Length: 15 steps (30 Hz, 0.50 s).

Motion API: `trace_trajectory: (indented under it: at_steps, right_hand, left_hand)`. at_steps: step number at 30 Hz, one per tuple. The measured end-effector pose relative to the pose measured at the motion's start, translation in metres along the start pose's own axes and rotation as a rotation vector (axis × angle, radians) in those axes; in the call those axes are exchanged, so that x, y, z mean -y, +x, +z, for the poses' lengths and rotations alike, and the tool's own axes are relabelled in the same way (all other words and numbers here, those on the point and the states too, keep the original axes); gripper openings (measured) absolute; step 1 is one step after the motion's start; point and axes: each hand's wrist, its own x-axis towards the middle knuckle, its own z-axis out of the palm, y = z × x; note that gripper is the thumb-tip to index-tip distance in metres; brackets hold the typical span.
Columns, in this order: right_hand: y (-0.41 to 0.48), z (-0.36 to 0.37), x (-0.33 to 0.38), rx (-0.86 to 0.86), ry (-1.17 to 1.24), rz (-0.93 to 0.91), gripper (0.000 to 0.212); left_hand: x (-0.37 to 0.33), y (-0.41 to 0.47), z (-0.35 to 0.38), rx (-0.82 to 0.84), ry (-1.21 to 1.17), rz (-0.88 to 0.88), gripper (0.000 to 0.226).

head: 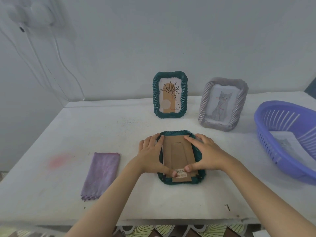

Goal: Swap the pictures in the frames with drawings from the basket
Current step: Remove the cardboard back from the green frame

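A dark green frame (177, 133) lies face down in the middle of the white table (51, 137), its brown cardboard back (177, 156) facing up with a barcode sticker near the front edge. My left hand (151, 155) presses on the left side of the back, thumb at the sticker. My right hand (207, 153) presses on the right side, thumb meeting the left one. A second green frame (170, 94) with a flower drawing stands upright behind. A grey frame (223, 104) with a cat drawing stands to its right. A purple basket (266, 132) at the right holds a sheet of paper (284, 142).
A folded purple cloth (100, 175) lies on the table to the left of my hands. A faint pink stain (59, 160) marks the surface further left. The pale wall rises behind the frames. Patterned floor shows below the table's front edge.
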Motion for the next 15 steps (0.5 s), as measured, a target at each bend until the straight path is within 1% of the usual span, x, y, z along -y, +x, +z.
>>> trace_trajectory:
  at_steps: [2,4,6,7,10,13,15]
  right_hand:
    - [-0.013,0.010,-0.003,-0.093,0.114,-0.039,0.103]
    - [-0.028,0.019,-0.005,-0.158,0.211,-0.076,0.088]
    - [-0.043,0.027,-0.007,-0.168,0.291,-0.095,0.078]
    - [-0.051,0.030,-0.008,-0.166,0.319,-0.099,0.075]
    - [-0.067,0.039,-0.013,-0.188,0.358,-0.098,0.066]
    - [-0.073,0.046,-0.015,-0.240,0.403,-0.093,0.046]
    - [-0.074,0.050,-0.014,-0.271,0.435,-0.078,0.038]
  left_hand:
    - [0.000,-0.009,0.005,-0.089,-0.070,0.034,0.124]
    - [-0.001,-0.023,0.012,-0.212,-0.167,0.095,0.107]
    - [-0.001,-0.039,0.022,-0.332,-0.273,0.139,0.086]
    - [-0.001,-0.046,0.026,-0.365,-0.327,0.142,0.077]
    - [0.002,-0.064,0.036,-0.376,-0.426,0.120,0.062]
    - [0.007,-0.070,0.044,-0.392,-0.465,0.090,0.046]
    - [0.008,-0.070,0.046,-0.400,-0.489,0.071,0.039]
